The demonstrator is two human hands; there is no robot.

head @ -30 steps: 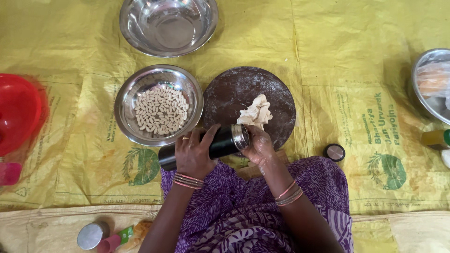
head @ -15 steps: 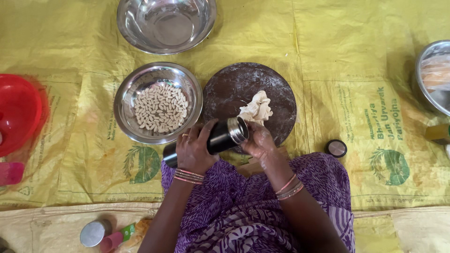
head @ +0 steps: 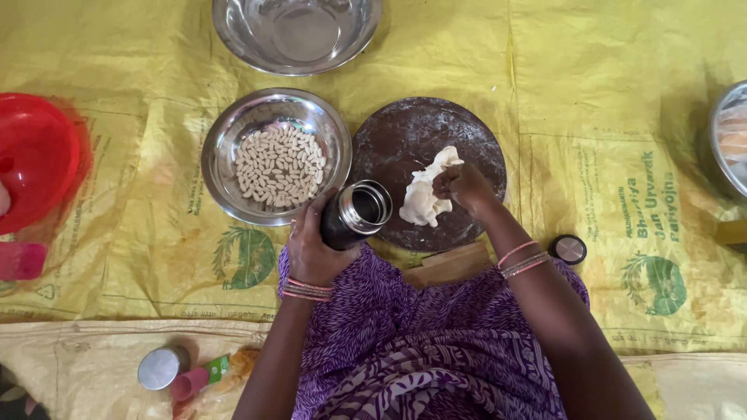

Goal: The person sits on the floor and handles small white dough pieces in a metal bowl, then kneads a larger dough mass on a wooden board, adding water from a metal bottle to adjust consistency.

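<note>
Left hand (head: 315,245) is wrapped closed round a dark open-mouthed flask (head: 354,215), held tilted with its steel mouth toward the round brown board (head: 389,148). Right hand (head: 463,187) is pinched shut on a lump of pale dough (head: 424,198) that lies on the near side of the board, just beside the flask mouth — touching cannot be confirmed.

Left of the board stands a steel bowl (head: 226,148) holding small pale shaped pieces (head: 280,165). An empty steel bowl (head: 233,23) sits beyond it. A small round cap (head: 569,249) lies on the yellow sheet (head: 591,93) by the right wrist.

Assessment: feeding dough into so narrow a mouth calls for small pinches, with the flask held steady and close over the board — so that stray bits fall on the floured surface, not the lap.
</note>
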